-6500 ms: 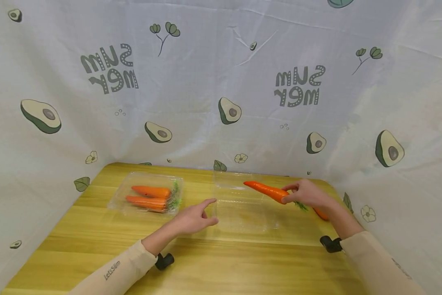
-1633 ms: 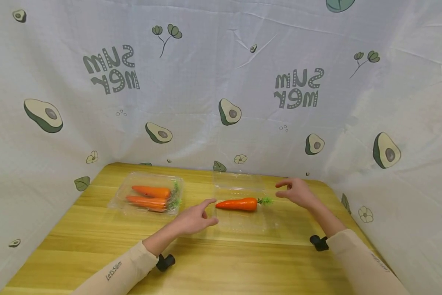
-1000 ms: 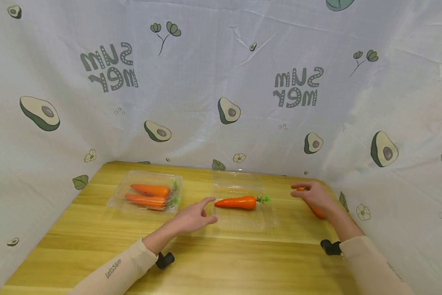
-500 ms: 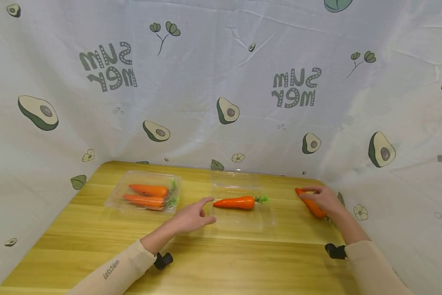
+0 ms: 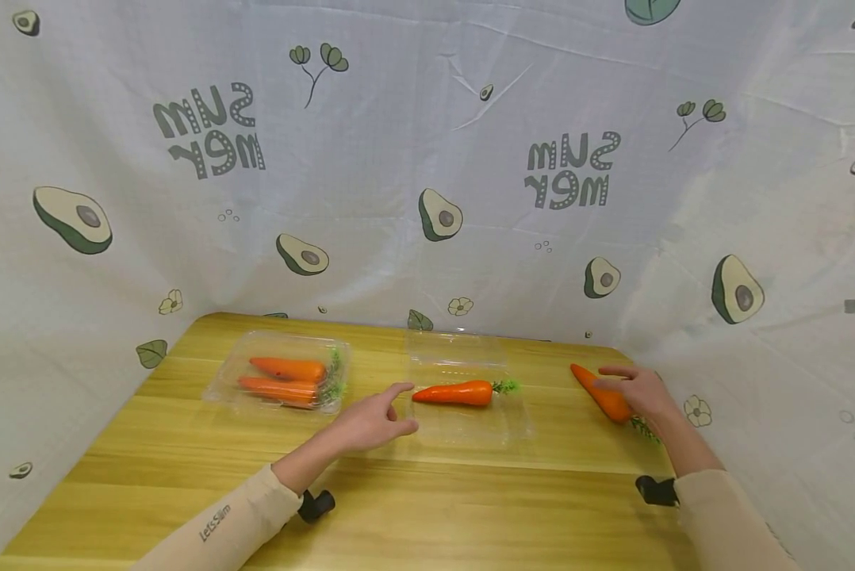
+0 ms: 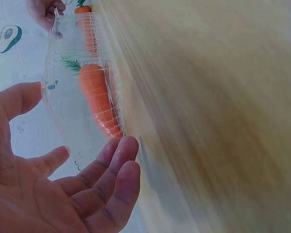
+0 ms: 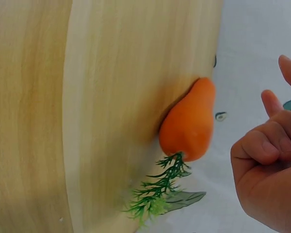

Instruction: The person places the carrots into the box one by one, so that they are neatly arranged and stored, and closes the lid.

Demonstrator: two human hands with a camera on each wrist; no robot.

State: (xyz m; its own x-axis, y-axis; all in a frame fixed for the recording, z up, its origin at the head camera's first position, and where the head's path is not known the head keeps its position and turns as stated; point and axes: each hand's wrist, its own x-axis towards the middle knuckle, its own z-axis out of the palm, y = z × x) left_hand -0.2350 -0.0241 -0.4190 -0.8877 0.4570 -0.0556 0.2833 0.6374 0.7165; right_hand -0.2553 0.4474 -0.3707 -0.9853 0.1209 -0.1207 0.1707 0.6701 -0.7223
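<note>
One orange carrot with a green top lies in an open clear plastic container, its tip pointing left. My left hand is at that container's left edge, thumb and index finger spread; in the left wrist view its fingertips are close to the clear wall. A second carrot lies on the table at the right, tip pointing away. Just above it hovers my right hand, thumb and index finger apart. The right wrist view shows a gap between this hand and the carrot.
On the left stands a closed clear container with two carrots inside. The wooden table meets a printed curtain at the back and both sides.
The carrot from my right hand now lies in the open container. That hand moved right over the second carrot, then slid toward its leafy end. My left hand has stayed put.
</note>
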